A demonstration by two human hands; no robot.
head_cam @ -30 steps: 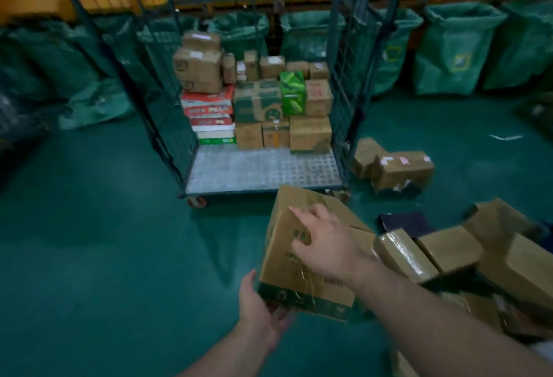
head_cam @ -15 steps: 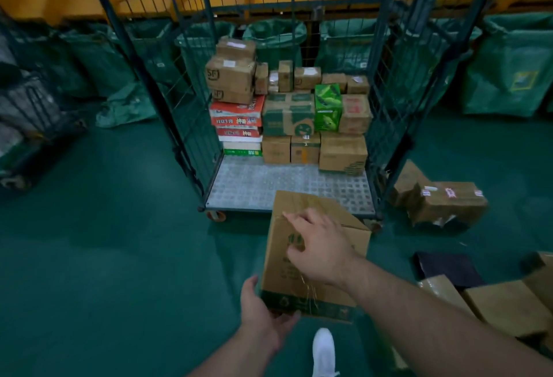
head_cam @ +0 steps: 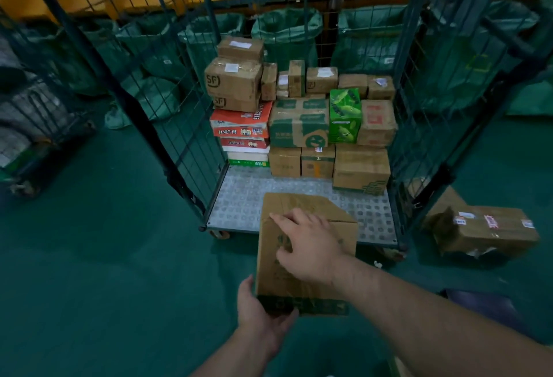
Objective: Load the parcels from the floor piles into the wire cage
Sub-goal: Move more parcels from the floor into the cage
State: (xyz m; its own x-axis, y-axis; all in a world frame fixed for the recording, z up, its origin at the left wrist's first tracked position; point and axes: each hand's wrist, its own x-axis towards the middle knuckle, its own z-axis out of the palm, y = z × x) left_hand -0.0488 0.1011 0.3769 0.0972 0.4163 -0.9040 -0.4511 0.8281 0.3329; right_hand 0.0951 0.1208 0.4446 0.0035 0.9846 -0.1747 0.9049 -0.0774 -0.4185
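Parcel gripped underneath by left hand, fingertips hidden; right hand lies flat across its print.

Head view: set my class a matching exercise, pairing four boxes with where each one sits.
Things:
1. green-banded box
2. bright green box
3. SF-marked box
4. taped parcel

Places:
A. on the floor outside the wire cage, to its right
B. high on the stack's left side, above the red boxes
C. held by the left hand and right hand
D. mid-stack, right of the green-printed carton

Pairs: 1-C; 2-D; 3-B; 4-A
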